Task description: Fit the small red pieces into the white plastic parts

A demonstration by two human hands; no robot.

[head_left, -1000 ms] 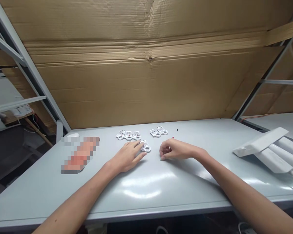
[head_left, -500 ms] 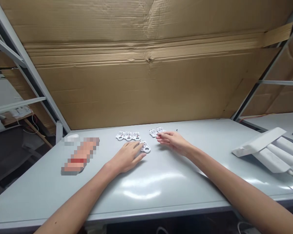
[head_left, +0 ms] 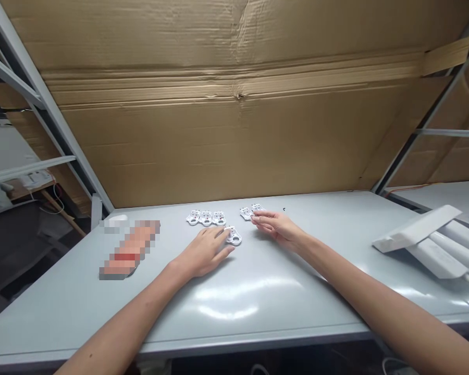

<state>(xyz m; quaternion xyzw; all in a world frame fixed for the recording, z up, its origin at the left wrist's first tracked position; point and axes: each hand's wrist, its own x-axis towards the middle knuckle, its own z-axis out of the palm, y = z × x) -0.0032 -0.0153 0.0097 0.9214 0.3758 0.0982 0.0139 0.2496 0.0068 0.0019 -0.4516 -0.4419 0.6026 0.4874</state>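
Note:
My left hand [head_left: 208,252] lies on the table with its fingers stretched and its thumb apart. Its fingertips rest on the left side of a small white plastic part with a ring-shaped end [head_left: 234,237]. Behind the hand, three similar white parts [head_left: 206,218] sit side by side in a row. My right hand [head_left: 276,227] is a little to the right, its fingertips pressed together. They are close to a further pair of white parts [head_left: 246,213], partly covering them. Whatever is between the right fingertips, if anything, is too small to make out.
A blurred-out reddish object [head_left: 131,250] lies at the left, near a white item [head_left: 120,218]. At the right stands a white folded-looking device [head_left: 426,239]. A cardboard sheet [head_left: 234,151] rises behind the grey table [head_left: 297,312]. A tiny dark bit [head_left: 284,209] lies near the back.
Both hands and the white parts stay nearly where they were. The view has shifted very slightly.

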